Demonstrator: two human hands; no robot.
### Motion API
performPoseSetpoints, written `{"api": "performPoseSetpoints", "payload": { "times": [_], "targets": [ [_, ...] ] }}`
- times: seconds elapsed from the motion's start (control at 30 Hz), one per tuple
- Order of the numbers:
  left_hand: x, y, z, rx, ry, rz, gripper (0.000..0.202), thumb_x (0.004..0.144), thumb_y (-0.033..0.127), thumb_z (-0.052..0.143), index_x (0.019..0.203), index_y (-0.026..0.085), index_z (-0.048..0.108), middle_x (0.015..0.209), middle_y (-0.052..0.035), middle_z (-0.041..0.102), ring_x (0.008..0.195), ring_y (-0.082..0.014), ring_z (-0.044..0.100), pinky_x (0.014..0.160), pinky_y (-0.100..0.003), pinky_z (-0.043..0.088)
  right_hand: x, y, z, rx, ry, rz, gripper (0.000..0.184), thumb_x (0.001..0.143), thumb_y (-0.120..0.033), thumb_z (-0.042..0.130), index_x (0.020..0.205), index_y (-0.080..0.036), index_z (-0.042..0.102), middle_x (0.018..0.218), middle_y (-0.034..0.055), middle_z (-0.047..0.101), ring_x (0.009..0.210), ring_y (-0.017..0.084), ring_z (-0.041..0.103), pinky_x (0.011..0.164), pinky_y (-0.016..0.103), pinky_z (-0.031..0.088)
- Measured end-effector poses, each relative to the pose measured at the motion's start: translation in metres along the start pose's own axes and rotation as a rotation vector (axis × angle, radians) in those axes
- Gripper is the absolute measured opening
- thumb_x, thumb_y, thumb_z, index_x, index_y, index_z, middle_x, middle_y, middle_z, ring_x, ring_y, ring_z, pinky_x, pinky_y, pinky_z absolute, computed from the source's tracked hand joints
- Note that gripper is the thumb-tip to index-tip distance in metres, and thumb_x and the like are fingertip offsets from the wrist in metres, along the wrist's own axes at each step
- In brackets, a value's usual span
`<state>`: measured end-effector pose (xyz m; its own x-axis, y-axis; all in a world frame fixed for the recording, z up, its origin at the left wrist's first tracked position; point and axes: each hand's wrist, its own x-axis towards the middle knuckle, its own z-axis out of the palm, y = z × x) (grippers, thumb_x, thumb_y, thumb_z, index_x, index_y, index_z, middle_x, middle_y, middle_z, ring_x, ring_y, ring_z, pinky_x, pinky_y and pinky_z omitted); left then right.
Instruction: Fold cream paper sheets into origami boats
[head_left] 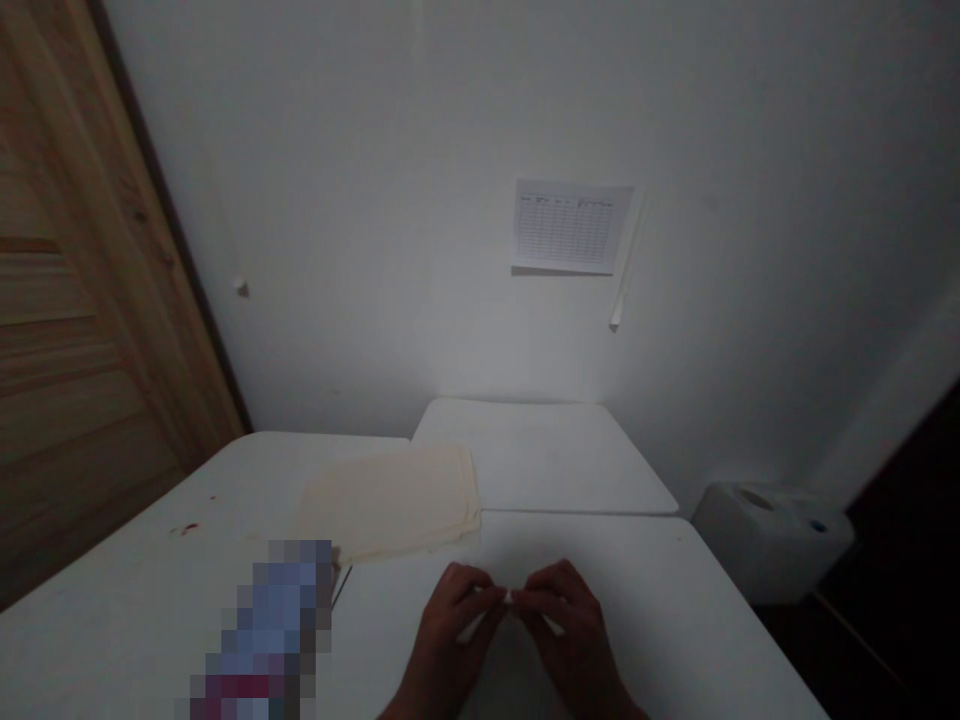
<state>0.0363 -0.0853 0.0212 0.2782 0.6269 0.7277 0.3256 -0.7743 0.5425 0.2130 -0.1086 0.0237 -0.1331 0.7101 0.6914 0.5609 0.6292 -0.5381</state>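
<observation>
My left hand (457, 620) and my right hand (566, 615) meet low in the middle of the head view, just above a white table (675, 600). Both are closed in a pinch on a small white piece (510, 598), thin like paper or tape, which stretches between the fingertips. A pale strip of it shows below each hand. What the piece is cannot be made out in the dim light.
A folded cream cloth (394, 500) lies on the table beyond my hands. A blurred blue and red object (274, 630) stands at the left. A second white table (540, 455) meets the wall, with a printed sheet (570, 225) above. Wooden door (82, 330) left, white container (772, 535) right.
</observation>
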Motion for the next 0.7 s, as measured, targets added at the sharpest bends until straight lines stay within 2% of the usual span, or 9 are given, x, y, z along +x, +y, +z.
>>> {"api": "performPoseSetpoints", "payload": {
  "times": [0.2,0.4,0.7],
  "targets": [
    [-0.006,0.0,-0.004,0.073,-0.019,0.071,0.018,0.091,0.013,0.054,0.096,0.025,0.066,0.082,-0.0034,0.063,0.074,-0.0157,0.057,0.063,-0.025,0.048,-0.007,0.006,0.007,-0.092,-0.017,-0.065,0.014,0.091,-0.021,0.06,0.091,-0.03,0.071,0.078,0.0022,0.064,0.073,0.017,0.057,0.063,0.028,0.047],
    [-0.005,0.003,-0.005,0.075,-0.008,0.106,0.019,0.09,0.011,0.055,0.095,0.027,0.065,0.079,-0.002,0.063,0.07,-0.0149,0.056,0.06,-0.024,0.047,-0.012,0.007,0.002,-0.136,-0.043,-0.063,0.016,0.09,-0.018,0.059,0.091,-0.03,0.07,0.079,0.0018,0.065,0.072,0.017,0.057,0.065,0.03,0.047],
    [-0.005,0.005,-0.007,-0.033,-0.005,-0.038,0.014,0.092,0.016,0.053,0.094,0.023,0.065,0.092,-0.0066,0.067,0.084,-0.0182,0.064,0.071,-0.029,0.055,-0.014,0.014,-0.004,0.004,0.062,0.017,0.014,0.094,-0.024,0.055,0.095,-0.025,0.069,0.088,0.0056,0.07,0.081,0.018,0.065,0.071,0.031,0.055]
  ]
}}
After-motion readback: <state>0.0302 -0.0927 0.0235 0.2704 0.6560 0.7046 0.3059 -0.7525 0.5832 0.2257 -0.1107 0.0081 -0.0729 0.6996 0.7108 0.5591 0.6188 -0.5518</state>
